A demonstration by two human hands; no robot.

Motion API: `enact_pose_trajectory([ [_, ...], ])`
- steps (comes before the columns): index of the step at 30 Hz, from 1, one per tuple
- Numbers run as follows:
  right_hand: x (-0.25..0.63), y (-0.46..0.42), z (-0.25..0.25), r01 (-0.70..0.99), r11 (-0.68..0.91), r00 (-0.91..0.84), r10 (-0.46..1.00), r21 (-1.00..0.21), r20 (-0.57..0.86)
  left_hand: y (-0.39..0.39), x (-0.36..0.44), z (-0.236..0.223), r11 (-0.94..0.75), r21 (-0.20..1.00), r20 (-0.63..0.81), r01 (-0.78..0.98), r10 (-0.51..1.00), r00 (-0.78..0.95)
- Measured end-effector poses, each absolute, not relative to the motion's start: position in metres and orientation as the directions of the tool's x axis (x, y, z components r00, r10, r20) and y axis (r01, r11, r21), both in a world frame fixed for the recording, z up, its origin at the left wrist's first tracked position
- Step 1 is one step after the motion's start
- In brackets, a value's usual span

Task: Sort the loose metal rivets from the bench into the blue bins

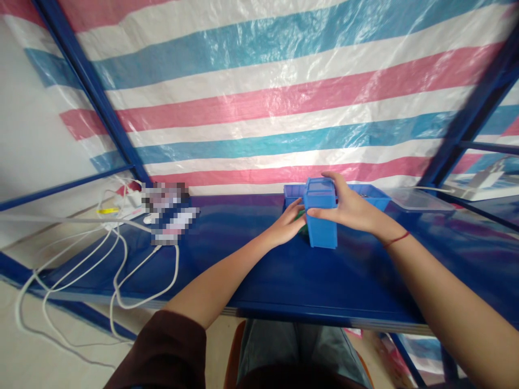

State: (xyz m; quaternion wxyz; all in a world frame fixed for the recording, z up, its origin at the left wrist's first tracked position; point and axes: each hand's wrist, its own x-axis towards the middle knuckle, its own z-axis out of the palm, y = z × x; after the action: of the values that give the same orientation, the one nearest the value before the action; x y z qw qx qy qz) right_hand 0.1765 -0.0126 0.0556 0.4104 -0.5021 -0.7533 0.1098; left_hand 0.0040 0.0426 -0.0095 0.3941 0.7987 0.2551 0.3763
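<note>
A blue plastic bin (322, 227) stands tipped up on the blue tabletop, its outer side turned toward me. My right hand (351, 208) grips it from the right, thumb across the near face and fingers over the far edge. At its left side is my left hand (287, 224), fingers stretched out and partly hidden behind the bin. Something green (302, 224) shows between the left fingers and the bin; its kind cannot be made out, nor whether the left hand holds it. Behind are a second blue bin (292, 191) and another blue bin (377, 199) with small things inside.
A clear plastic lid (421, 199) lies at the back right. White cables (121, 270) loop over the table's left end beside a power strip (121, 213). Blue metal posts (87, 81) frame the table, and a striped plastic sheet (259, 108) hangs behind it.
</note>
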Motion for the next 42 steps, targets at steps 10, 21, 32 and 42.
enact_pose_trajectory([
  [10,0.189,-0.021,0.068,0.816,0.462,-0.252,0.825,-0.347,0.506,0.035,0.002,-0.012,-0.873,0.453,0.46,0.179,0.401,0.793],
  [21,0.208,-0.022,0.072,0.856,0.441,-0.266,0.823,-0.271,0.502,0.026,0.003,-0.004,-0.694,0.625,0.356,0.357,0.66,0.662],
  [32,0.207,-0.038,0.086,0.875,0.458,-0.323,0.794,-0.158,0.515,0.018,0.005,-0.008,-0.831,0.317,0.53,0.458,0.556,0.641],
  [42,0.212,-0.039,0.088,0.916,0.401,-0.294,0.636,0.02,0.713,0.01,0.007,-0.009,-0.847,0.177,0.423,0.501,0.526,0.738],
])
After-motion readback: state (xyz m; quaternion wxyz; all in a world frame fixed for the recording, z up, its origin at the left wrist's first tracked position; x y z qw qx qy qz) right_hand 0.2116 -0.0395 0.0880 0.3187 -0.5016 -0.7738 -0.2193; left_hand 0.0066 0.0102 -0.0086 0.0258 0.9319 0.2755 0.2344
